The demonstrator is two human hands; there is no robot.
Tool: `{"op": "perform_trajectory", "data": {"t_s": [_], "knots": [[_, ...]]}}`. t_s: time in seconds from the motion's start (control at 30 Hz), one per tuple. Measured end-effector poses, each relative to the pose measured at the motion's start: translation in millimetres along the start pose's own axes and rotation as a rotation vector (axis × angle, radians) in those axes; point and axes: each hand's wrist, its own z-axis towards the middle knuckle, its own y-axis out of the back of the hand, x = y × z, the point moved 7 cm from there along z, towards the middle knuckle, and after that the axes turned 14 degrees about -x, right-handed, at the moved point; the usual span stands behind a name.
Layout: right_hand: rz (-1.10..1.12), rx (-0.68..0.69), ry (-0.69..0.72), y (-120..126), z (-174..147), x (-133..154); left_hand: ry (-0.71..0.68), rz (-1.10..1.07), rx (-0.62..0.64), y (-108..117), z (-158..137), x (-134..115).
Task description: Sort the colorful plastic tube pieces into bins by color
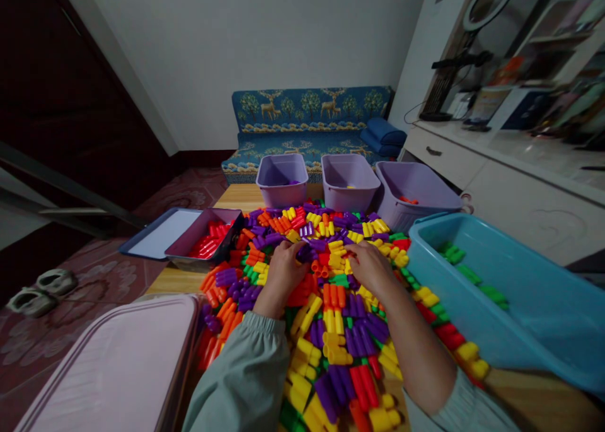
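A heap of plastic bullet-shaped building pieces (362, 337) in red, orange, yellow, green and purple covers the table. My left hand (286, 265) is at the middle of the heap, thumb and fingers curled about a dark purple piece (305, 253). To its right, my right hand (371, 265) reaches in from the other side. Its fingers are bent but apart, with the tips beside some yellow pieces (337, 254); nothing shows held in them. Many pieces are joined in short rows of two or three.
Three lilac bins (283, 195) line the far edge, each with few pieces visible. A blue tub (472, 293) at right contains green pieces. At left, an open box (189, 262) has red pieces, and a pale pink lid (118, 362) lies nearer. A patterned sofa (302, 139) stands behind.
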Motion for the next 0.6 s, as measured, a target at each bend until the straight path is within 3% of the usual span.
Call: {"op": "perform_trajectory", "data": {"t_s": [0.17, 0.37, 0.6], "knots": [[-0.043, -0.112, -0.004, 6, 1, 0, -0.018, -0.013, 0.011, -1, 0, -2], [-0.022, -0.041, -0.041, -2, 1, -4, -0.134, -0.048, 0.041, -2, -2, -11], [0.097, -0.045, -0.054, -5, -1, 1, -0.160, -0.113, 0.046, -2, -2, -16]]}}
